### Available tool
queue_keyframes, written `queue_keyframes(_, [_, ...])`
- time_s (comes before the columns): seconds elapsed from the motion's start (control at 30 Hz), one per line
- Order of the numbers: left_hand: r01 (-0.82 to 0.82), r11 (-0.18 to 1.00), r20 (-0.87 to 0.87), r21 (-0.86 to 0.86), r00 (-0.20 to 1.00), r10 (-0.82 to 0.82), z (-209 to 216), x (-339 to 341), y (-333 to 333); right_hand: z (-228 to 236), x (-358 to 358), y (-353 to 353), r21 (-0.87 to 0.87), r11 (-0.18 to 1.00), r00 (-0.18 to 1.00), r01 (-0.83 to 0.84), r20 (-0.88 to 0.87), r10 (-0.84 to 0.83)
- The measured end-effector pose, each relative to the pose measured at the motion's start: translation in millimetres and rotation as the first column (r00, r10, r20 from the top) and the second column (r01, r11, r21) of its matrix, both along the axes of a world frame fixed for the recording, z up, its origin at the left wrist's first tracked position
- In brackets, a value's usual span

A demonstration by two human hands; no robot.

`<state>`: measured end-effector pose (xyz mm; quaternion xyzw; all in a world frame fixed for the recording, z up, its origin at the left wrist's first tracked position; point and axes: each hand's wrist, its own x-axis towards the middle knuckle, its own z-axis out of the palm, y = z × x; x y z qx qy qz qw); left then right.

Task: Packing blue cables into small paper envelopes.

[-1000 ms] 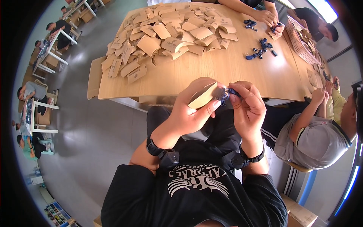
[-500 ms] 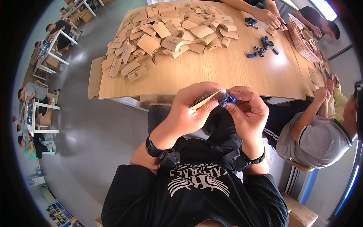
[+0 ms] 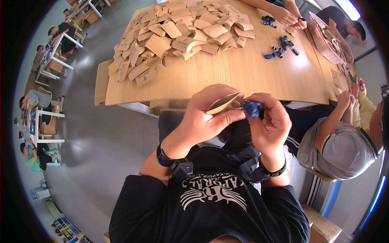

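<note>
My left hand [image 3: 208, 115] grips a small brown cardboard pillow box [image 3: 222, 104], curved and slightly bowed, in front of the table's near edge. Beside its end, my right hand [image 3: 269, 121] pinches a coiled dark blue cord bundle [image 3: 253, 109] between thumb and fingers. The left thumb reaches close to the bundle; whether it touches I cannot tell. A large heap of similar pillow boxes [image 3: 182, 30] covers the far left of the table. More dark blue cord bundles [image 3: 281, 47] lie to the right of the heap.
The wooden table [image 3: 227, 77] spans the space ahead. A pink basket [image 3: 324, 40] holding brown boxes stands at its right. Another person's hands [image 3: 289, 18] work at the far side, and a person in a grey shirt [image 3: 340, 146] sits close on my right.
The pillow box now shows a wider, bowed opening. The blue cord bundle has shifted slightly right and away from the box, together with my right hand.
</note>
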<state>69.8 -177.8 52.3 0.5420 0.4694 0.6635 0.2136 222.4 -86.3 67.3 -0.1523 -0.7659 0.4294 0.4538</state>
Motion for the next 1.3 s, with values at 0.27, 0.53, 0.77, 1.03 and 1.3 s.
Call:
queue_keyframes(0.27, [0.143,0.977,0.124,-0.157,0.984,-0.124,-2,3,1,28,10,5,-0.077,0.978,0.928,-0.194,-0.337,0.157])
queue_keyframes(0.53, [0.008,0.93,-0.006,-0.367,1.0,-0.01,-2,8,7,44,1,6,0.114,0.98,0.889,-0.163,-0.415,0.196])
queue_keyframes(0.77, [-0.102,0.988,-0.231,-0.117,0.97,0.073,-9,6,12,36,-14,5,0.36,0.929,0.93,-0.088,-0.305,0.206])
queue_keyframes(1.03, [-0.059,0.987,-0.272,-0.15,0.962,0.016,0,2,9,39,-12,5,0.406,0.912,0.975,-0.063,-0.172,0.144])
queue_keyframes(1.3, [-0.005,0.972,-0.317,-0.233,0.946,-0.071,1,-1,7,43,-13,15,0.311,0.937,0.946,-0.157,-0.226,0.234])
